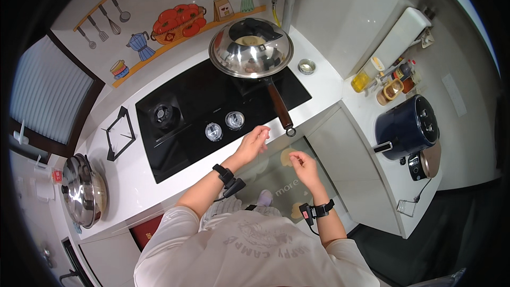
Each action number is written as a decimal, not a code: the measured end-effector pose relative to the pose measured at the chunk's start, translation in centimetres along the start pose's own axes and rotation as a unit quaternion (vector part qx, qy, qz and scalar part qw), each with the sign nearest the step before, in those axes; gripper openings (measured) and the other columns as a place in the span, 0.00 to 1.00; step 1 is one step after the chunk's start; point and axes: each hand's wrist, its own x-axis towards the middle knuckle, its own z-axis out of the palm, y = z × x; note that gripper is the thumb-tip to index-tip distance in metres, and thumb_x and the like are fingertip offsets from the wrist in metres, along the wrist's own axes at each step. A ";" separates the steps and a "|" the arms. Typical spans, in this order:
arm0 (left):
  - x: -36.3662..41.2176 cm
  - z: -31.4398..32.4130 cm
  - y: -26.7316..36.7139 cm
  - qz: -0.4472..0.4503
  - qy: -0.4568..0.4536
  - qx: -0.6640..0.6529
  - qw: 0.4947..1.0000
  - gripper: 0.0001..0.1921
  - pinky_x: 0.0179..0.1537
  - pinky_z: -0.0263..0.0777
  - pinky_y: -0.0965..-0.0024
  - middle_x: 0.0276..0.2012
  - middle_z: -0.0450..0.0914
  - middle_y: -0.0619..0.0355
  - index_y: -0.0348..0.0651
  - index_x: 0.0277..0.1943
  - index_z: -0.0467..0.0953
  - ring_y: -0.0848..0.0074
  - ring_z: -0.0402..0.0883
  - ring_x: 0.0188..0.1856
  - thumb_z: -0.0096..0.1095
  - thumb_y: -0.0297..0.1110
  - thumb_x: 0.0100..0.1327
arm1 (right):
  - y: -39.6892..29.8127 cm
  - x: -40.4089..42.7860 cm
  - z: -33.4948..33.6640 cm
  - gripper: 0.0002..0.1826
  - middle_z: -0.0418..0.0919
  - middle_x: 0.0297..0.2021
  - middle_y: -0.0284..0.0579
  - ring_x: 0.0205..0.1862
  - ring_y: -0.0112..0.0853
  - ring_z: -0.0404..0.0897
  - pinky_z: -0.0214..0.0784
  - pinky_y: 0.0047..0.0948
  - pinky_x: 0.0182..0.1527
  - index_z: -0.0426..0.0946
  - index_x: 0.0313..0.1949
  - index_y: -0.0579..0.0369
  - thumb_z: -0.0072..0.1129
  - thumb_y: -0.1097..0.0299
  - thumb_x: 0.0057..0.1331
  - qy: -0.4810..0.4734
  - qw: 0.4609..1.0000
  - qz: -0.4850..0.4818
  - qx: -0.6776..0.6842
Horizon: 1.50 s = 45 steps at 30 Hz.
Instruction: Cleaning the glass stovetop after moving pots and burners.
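Observation:
My left hand [252, 142] is at the front edge of the counter, near the black gas hob [191, 109], with its fingers loosely bent and nothing seen in it. My right hand [305, 165] hangs over the floor mat, its thumb and fingertips together; whether something small is between them I cannot tell. Ahead, a wok with a domed steel lid [252, 61] covers the right burner, its brown wooden handle [280, 105] pointing toward me, just above my hands. Two clear-covered control knobs [224, 125] lie left of the handle. The left burner [163, 115] shows without its pan support.
A black pan support [121, 135] and a lidded steel pan [84, 191] rest on the left counter. A small round tin [306, 66] stands right of the wok. The right counter holds an oil jug [364, 75], a seasoning jar [390, 91] and a dark blue electric cooker [402, 127].

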 end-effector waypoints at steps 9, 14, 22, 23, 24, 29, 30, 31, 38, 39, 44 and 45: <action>5.2 2.0 4.4 -0.094 -0.005 -0.256 0.962 0.15 0.36 0.78 0.65 0.37 0.75 0.53 0.42 0.43 0.65 0.71 0.80 0.36 0.53 0.44 0.66 | -2.6 8.1 -1.8 0.15 0.79 0.36 0.38 0.38 0.22 0.75 0.66 0.21 0.40 0.75 0.45 0.62 0.46 0.64 0.69 -0.042 0.998 0.005 0.045; 6.7 1.8 3.3 -0.130 -0.058 -0.302 0.943 0.14 0.35 0.79 0.68 0.39 0.79 0.55 0.40 0.47 0.70 0.74 0.81 0.37 0.55 0.40 0.64 | -5.1 12.9 -1.4 0.19 0.77 0.43 0.39 0.44 0.24 0.74 0.66 0.22 0.44 0.71 0.52 0.56 0.44 0.57 0.69 -0.119 0.963 0.126 0.209; 7.5 2.8 4.6 -0.185 -0.042 -0.333 0.924 0.06 0.36 0.77 0.65 0.27 0.76 0.55 0.39 0.36 0.70 0.69 0.80 0.31 0.52 0.29 0.56 | -6.5 19.7 1.0 0.20 0.76 0.44 0.51 0.44 0.33 0.77 0.72 0.31 0.46 0.67 0.51 0.60 0.49 0.58 0.67 -0.319 0.862 0.239 0.312; 7.3 3.1 5.0 -0.192 -0.025 -0.353 0.915 0.04 0.36 0.76 0.65 0.26 0.75 0.56 0.38 0.33 0.71 0.68 0.80 0.31 0.52 0.29 0.56 | -6.5 20.2 1.1 0.20 0.77 0.44 0.54 0.44 0.35 0.78 0.73 0.33 0.46 0.66 0.51 0.62 0.50 0.59 0.67 -0.354 0.833 0.255 0.340; 7.0 3.3 5.2 -0.192 -0.008 -0.363 0.912 0.03 0.34 0.75 0.65 0.24 0.75 0.56 0.39 0.30 0.70 0.69 0.79 0.30 0.52 0.28 0.55 | -7.2 20.5 1.2 0.21 0.77 0.42 0.55 0.44 0.38 0.78 0.73 0.33 0.47 0.65 0.50 0.63 0.52 0.59 0.65 -0.354 0.844 0.261 0.309; 7.4 4.1 3.8 -0.224 0.030 -0.407 0.885 0.01 0.27 0.72 0.67 0.23 0.74 0.58 0.41 0.31 0.70 0.72 0.76 0.25 0.54 0.26 0.54 | -7.3 21.4 2.4 0.18 0.78 0.35 0.50 0.37 0.35 0.79 0.74 0.31 0.41 0.67 0.45 0.57 0.57 0.58 0.63 -0.383 0.846 0.261 0.265; 7.1 4.4 4.4 -0.208 0.044 -0.393 0.895 0.01 0.25 0.72 0.68 0.21 0.73 0.59 0.41 0.30 0.70 0.72 0.75 0.23 0.55 0.26 0.55 | -7.4 21.4 2.4 0.17 0.78 0.33 0.48 0.35 0.34 0.79 0.73 0.30 0.39 0.67 0.44 0.56 0.57 0.58 0.63 -0.390 0.847 0.261 0.252; 7.0 4.8 4.9 -0.192 0.059 -0.379 0.903 0.02 0.23 0.71 0.68 0.19 0.72 0.60 0.41 0.29 0.70 0.73 0.74 0.20 0.56 0.26 0.55 | -7.4 21.3 2.4 0.16 0.77 0.29 0.46 0.32 0.33 0.78 0.73 0.29 0.35 0.67 0.40 0.56 0.57 0.59 0.62 -0.391 0.845 0.261 0.255; 7.0 5.0 6.1 -0.191 0.142 -0.316 0.918 0.07 0.17 0.64 0.71 0.15 0.68 0.60 0.40 0.29 0.66 0.74 0.70 0.14 0.58 0.23 0.53 | -7.0 21.9 3.4 0.13 0.75 0.24 0.43 0.27 0.29 0.77 0.71 0.25 0.29 0.67 0.33 0.57 0.57 0.61 0.62 -0.406 0.846 0.235 0.254; 6.8 5.0 6.4 -0.185 0.146 -0.305 0.923 0.07 0.17 0.64 0.71 0.15 0.68 0.59 0.39 0.30 0.65 0.73 0.69 0.14 0.57 0.22 0.52 | -6.8 21.8 3.5 0.12 0.75 0.24 0.43 0.27 0.28 0.76 0.71 0.24 0.29 0.67 0.33 0.57 0.57 0.63 0.61 -0.401 0.851 0.221 0.257; 6.2 4.8 6.4 -0.150 0.175 -0.296 0.927 0.11 0.15 0.64 0.70 0.16 0.68 0.57 0.37 0.36 0.64 0.72 0.69 0.14 0.55 0.21 0.50 | -7.0 21.3 4.3 0.08 0.74 0.24 0.42 0.27 0.29 0.76 0.71 0.25 0.29 0.66 0.34 0.57 0.54 0.70 0.60 -0.384 0.860 0.203 0.269; 6.0 4.7 6.1 -0.143 0.191 -0.301 0.923 0.11 0.15 0.64 0.70 0.16 0.68 0.57 0.37 0.36 0.64 0.72 0.69 0.14 0.55 0.21 0.50 | -7.1 21.0 4.5 0.07 0.74 0.24 0.42 0.27 0.29 0.76 0.71 0.25 0.29 0.66 0.34 0.57 0.53 0.71 0.59 -0.366 0.866 0.197 0.278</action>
